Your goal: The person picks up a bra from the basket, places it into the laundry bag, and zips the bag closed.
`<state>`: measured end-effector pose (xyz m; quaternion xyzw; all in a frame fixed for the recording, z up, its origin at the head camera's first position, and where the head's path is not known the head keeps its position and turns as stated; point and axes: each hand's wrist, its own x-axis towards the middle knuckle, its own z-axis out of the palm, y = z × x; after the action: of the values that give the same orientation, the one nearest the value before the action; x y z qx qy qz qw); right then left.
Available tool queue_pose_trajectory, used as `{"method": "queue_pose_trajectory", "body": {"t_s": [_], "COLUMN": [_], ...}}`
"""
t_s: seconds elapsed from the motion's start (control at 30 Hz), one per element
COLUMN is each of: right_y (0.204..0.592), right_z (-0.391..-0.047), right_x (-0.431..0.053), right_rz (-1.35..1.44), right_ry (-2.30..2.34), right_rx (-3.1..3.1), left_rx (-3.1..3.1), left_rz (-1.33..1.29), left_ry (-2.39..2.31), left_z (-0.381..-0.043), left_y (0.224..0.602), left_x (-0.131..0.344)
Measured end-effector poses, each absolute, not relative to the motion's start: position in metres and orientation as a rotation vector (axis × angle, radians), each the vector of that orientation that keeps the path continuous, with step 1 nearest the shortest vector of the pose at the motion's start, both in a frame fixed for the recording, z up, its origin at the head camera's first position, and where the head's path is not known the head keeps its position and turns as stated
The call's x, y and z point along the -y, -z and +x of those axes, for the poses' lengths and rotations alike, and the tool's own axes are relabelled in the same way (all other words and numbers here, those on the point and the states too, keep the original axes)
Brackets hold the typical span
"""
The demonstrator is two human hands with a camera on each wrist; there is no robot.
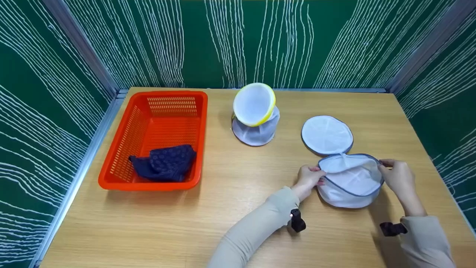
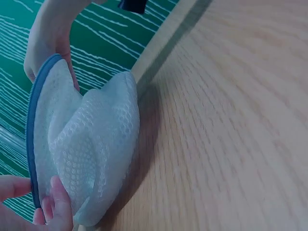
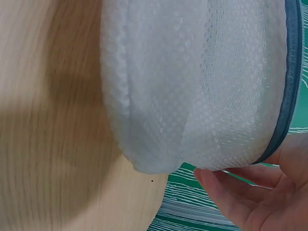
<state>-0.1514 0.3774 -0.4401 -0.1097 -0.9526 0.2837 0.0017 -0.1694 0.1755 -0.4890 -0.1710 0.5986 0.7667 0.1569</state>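
Round white mesh bag (image 1: 346, 199) w/ blue-grey zip rim (image 3: 292, 72) sits on light wood table (image 1: 223, 212), right side; its round white mesh lid (image 1: 327, 134) lies open at far left of it. L hand (image 1: 308, 178) pinches rim's left edge, narrow grip; R hand (image 1: 402, 180) pinches right edge, exact fingertip contact partly hidden. Inside, pale mesh folds show; near wall hides part of the bag's floor. Orange-red slotted plastic basket (image 1: 148, 186), left, has bunched navy patterned cloth (image 1: 165, 163) in near end; can't tell what item. Far centre: tilted white bowl-shaped thing w/ yellow rim (image 1: 254, 104) partly covers pale grey fabric piece (image 1: 256, 137); can't tell if they're joined. L hand's cut off in L wrist view.
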Motion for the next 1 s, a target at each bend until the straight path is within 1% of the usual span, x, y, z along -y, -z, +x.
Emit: {"method": "queue_pose_trajectory", "body": {"t_s": [0.2, 0.53, 0.77, 1.0], "right_y": [0.442, 0.429, 0.436, 0.420], "right_z": [-0.152, -0.146, -0.148, -0.141], "right_x": [-0.381, -0.373, -0.373, -0.360], "right_rz": [-0.404, -0.404, -0.447, -0.509], "right_ry": [-0.954, -1.070, -1.285, -1.474], "right_rx": [2.937, 2.914, 2.780, 2.781], "left_rx": [-1.611, -1.589, -1.547, -1.523], "left_rz": [-0.494, -0.435, -0.388, -0.340], "left_ry": [-2.207, -2.151, -2.165, -2.163], "left_z": [-0.170, -0.174, -0.176, -0.174], "left_y": [0.489, 0.481, 0.476, 0.470], "left_x": [-0.171, -0.152, -0.137, -0.119]}}
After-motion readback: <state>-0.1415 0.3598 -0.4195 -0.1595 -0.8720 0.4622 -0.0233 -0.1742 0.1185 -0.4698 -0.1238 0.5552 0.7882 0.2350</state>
